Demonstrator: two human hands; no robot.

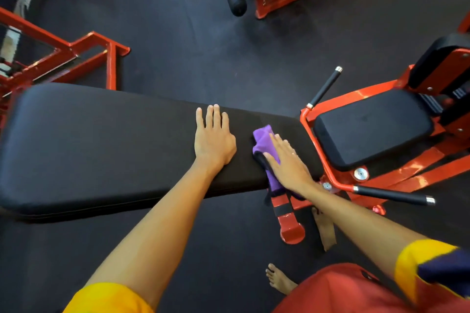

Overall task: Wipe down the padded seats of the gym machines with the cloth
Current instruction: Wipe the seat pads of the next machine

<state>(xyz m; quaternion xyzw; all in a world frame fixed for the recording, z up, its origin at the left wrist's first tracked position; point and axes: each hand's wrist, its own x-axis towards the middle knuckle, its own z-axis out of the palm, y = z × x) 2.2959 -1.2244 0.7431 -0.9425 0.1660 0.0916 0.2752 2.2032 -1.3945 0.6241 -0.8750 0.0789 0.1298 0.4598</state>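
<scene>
Head view, the only one.

- Cloth [264, 142]: one, purple, bunched, lying on the long bench pad [101, 145] near its right end. Its tail hangs over the near edge.
- Right hand [287, 162]: flat on top of the cloth, fingers straight and close together, pressing it to the pad. No curl round it that I can see.
- Left hand [213, 140]: palm down on the bare pad just left of the cloth, near the far edge. Fingers straight, slightly spread, holding nothing. It reads as a brace.
- Progress, as a judgement: wiping is under way at the right end of the bench. The vinyl shows no clear wiped or unwiped line, so how much is covered cannot be told. The wide stretch toward the left end probably remains.
- Small seat pad [371, 127], beyond the bench's right end: no cloth on it. The backrest pad [442, 58] behind it likewise. Both look yet to be done.

Counts:
- cloths: one
- hands: two
- flat pads in view: three
- roller pads [236, 0] at the top: two
- black-gripped handles [391, 195] beside the small seat: two
</scene>
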